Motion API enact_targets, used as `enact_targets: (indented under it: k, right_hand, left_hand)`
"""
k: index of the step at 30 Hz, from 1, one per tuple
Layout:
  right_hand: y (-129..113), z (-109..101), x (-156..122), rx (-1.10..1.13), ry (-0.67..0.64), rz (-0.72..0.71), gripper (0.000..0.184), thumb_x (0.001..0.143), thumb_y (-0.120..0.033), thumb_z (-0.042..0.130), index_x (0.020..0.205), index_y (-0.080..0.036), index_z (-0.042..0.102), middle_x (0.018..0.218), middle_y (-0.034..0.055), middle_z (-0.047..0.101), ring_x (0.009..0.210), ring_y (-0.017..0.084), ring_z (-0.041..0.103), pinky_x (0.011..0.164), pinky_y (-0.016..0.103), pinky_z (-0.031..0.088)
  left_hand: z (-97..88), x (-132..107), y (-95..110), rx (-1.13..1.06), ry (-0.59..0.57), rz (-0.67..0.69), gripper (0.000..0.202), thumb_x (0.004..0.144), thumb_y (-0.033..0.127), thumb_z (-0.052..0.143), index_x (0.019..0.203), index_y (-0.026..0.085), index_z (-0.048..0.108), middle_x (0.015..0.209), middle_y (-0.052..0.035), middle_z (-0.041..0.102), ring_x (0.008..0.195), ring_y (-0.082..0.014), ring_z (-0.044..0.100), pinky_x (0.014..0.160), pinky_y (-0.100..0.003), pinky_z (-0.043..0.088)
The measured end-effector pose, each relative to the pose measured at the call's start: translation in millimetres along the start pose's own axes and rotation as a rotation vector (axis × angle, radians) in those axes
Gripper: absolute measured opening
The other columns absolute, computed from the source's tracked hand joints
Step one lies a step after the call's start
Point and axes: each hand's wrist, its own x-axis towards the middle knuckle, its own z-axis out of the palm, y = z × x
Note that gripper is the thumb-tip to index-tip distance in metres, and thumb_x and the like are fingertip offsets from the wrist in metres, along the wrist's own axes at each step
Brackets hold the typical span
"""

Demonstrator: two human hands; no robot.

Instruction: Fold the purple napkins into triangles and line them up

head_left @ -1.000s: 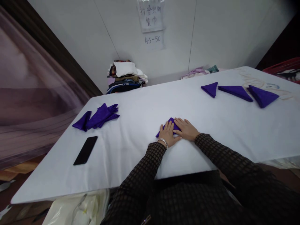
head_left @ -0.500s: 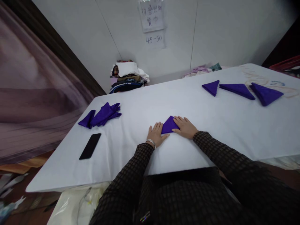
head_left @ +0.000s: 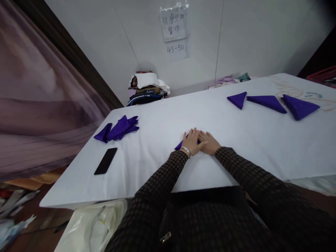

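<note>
Head view: left hand [head_left: 191,142] lies flat over the folded purple cloth [head_left: 179,145], near-center on the white table [head_left: 157,120]; right hand [head_left: 210,143] lies flat alongside, touching it. Fingers extended, slightly apart. 3 folded purple pieces [head_left: 267,103] lie far right.

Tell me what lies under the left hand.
Under the left hand is a purple cloth: a pointed corner shows at left, a sliver near the right hand; its middle is covered.

Dim, diffuse light casts soft shadows, and the curtain [head_left: 55,101] at far left looks blurred
</note>
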Motion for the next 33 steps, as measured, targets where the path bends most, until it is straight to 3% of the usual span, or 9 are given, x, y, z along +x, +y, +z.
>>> enact_targets:
  k: [3, 6, 13, 18, 27, 33]
  right_hand:
    - [-1, -1, -1, 0.01, 0.003, 0.0, 0.071, 0.087, -0.038, 0.044, 0.152, -0.019, 0.024, 0.154, 0.012, 0.032, 0.141, 0.033, 0.027, 0.111, 0.054, 0.024]
    - [-3, -2, 0, 0.013, -0.007, 0.037, 0.07, 0.087, -0.04, 0.042, 0.152, -0.018, 0.024, 0.154, 0.0113, 0.032, 0.141, 0.032, 0.027, 0.112, 0.053, 0.023]
    - [-3, 0, 2, 0.0, -0.004, 0.061, 0.071, 0.089, -0.051, 0.034, 0.148, -0.011, 0.034, 0.154, 0.0147, 0.031, 0.141, 0.032, 0.027, 0.112, 0.052, 0.024]
    - [-3, 1, 3, 0.001, 0.012, 0.054, 0.074, 0.091, -0.061, 0.028, 0.147, -0.013, 0.036, 0.153, 0.0153, 0.033, 0.14, 0.032, 0.028, 0.111, 0.053, 0.025]
    - [-2, 3, 4, 0.013, -0.005, 0.062, 0.081, 0.089, -0.069, 0.027, 0.148, -0.015, 0.033, 0.154, 0.0145, 0.03, 0.142, 0.032, 0.026, 0.112, 0.053, 0.023]
    - [-2, 0, 3, 0.022, -0.019, 0.067, 0.08, 0.089, -0.069, 0.026, 0.149, -0.016, 0.032, 0.155, 0.0135, 0.03, 0.142, 0.031, 0.025, 0.113, 0.052, 0.022]
  left_hand:
    - [14.0, 11, 9, -0.031, -0.009, -0.016, 0.071, 0.094, 0.058, 0.019, 0.151, 0.014, 0.02, 0.16, -0.0098, 0.017, 0.147, -0.0233, 0.012, 0.119, -0.048, 0.012]
    - [20.3, 10, 4, -0.051, -0.01, -0.054, 0.07, 0.095, 0.055, 0.018, 0.151, 0.013, 0.019, 0.159, -0.0102, 0.02, 0.147, -0.0209, 0.013, 0.119, -0.044, 0.014]
    - [16.4, -1, -14, -0.008, -0.04, -0.16, 0.072, 0.093, 0.06, 0.019, 0.151, 0.016, 0.021, 0.159, -0.0093, 0.02, 0.147, -0.024, 0.014, 0.118, -0.048, 0.013]
    - [14.8, -9, -26, 0.0, -0.053, -0.217, 0.074, 0.092, 0.063, 0.017, 0.151, 0.019, 0.021, 0.16, -0.0078, 0.018, 0.148, -0.0258, 0.01, 0.118, -0.054, 0.009]
    - [16.4, -27, -50, 0.044, -0.041, -0.298, 0.082, 0.089, 0.07, 0.017, 0.152, 0.018, 0.018, 0.16, -0.0094, 0.013, 0.148, -0.0274, 0.009, 0.117, -0.056, 0.011]
    - [13.4, -44, -70, 0.029, -0.057, -0.221, 0.085, 0.086, 0.071, 0.034, 0.151, 0.018, 0.019, 0.159, -0.0108, 0.02, 0.147, -0.0268, 0.013, 0.117, -0.053, 0.01]
